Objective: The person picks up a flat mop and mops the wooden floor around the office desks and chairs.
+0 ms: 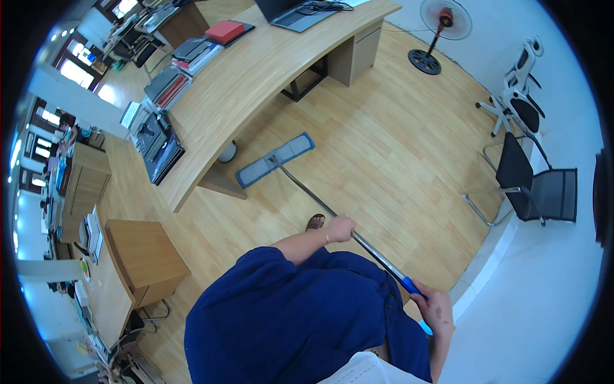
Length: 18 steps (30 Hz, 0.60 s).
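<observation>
Both hands gripped the mop pole (332,214): left hand (339,228) closed mid-shaft, right hand (433,306) closed by the blue grip. Flat blue mop head (275,159) lay on the wood floor (384,128), just beside the curved surface (256,70); a push risked jamming against its leg (222,184). Smooth metal pole, fringed pad.

Blue-edged grey mop head (275,159), silver pole (320,201), blue grip (410,285), tan floor (384,141).

We see a flat red box (224,31) on the curved wooden desk (256,70), left of a dark open laptop screen (276,6).
</observation>
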### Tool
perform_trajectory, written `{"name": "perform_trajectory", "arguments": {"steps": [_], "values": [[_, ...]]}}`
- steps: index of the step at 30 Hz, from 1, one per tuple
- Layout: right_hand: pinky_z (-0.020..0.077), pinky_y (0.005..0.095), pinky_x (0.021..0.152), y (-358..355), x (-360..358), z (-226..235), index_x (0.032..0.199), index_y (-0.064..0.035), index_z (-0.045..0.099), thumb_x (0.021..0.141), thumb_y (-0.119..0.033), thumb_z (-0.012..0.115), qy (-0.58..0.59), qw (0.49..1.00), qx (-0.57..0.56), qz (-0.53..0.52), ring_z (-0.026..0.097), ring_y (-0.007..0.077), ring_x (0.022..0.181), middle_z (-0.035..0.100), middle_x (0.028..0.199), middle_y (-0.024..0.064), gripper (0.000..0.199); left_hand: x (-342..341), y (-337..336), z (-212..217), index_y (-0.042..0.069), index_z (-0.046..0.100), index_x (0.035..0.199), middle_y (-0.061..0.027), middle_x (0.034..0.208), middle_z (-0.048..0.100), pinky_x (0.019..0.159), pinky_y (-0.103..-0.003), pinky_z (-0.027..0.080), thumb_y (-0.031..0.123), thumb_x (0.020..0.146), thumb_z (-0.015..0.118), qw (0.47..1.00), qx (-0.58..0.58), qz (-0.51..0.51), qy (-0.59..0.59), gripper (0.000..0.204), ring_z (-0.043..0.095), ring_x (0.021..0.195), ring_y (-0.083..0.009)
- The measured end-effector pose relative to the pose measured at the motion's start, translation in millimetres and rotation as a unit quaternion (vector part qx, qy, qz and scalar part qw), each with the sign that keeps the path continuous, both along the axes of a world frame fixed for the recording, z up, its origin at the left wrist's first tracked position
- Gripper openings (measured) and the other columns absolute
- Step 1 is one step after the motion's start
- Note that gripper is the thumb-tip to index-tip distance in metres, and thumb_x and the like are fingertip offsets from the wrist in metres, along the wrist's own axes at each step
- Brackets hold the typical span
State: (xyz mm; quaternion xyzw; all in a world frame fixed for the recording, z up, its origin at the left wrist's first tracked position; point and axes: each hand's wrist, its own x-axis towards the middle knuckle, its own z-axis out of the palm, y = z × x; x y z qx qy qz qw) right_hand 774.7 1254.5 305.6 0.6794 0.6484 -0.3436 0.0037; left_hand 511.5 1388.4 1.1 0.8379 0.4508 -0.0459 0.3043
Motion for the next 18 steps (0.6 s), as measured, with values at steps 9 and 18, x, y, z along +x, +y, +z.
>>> {"name": "perform_trajectory", "arguments": {"steps": [9, 18], "values": [[0.0418, 0.0221, 0.044, -143, 110, 125, 0.110, 0.0011, 0.063, 0.079, -0.005, 0.062, 0.012, 0.956, 0.011, -0.294, 0.052, 0.0099, 0.051, 0.059, 0.068, 0.0073, 0.031, 183, -84, 105, 0.011, 0.069, 0.072, -0.0138, 0.076, 0.066, 0.060, -0.044, 0.050, 0.030, 0.070, 0.065, 0.975, -0.086, -0.164, -0.126, 0.020, 0.064, 0.076, -0.0330], [0.0392, 0.0203, 0.042, -181, 80, 100, 0.102, 0.0029, 0.061, 0.085, -0.006, 0.055, 0.173, 0.883, 0.182, -0.397, 0.050, 0.0090, 0.050, 0.061, 0.077, 0.0081, 0.021, 162, -64, 130, 0.010, 0.069, 0.071, -0.0129, 0.072, 0.064, 0.058, -0.044, 0.049, 0.026, 0.069, 0.063, 0.959, -0.092, -0.241, -0.114, 0.017, 0.063, 0.072, -0.0329]]}}
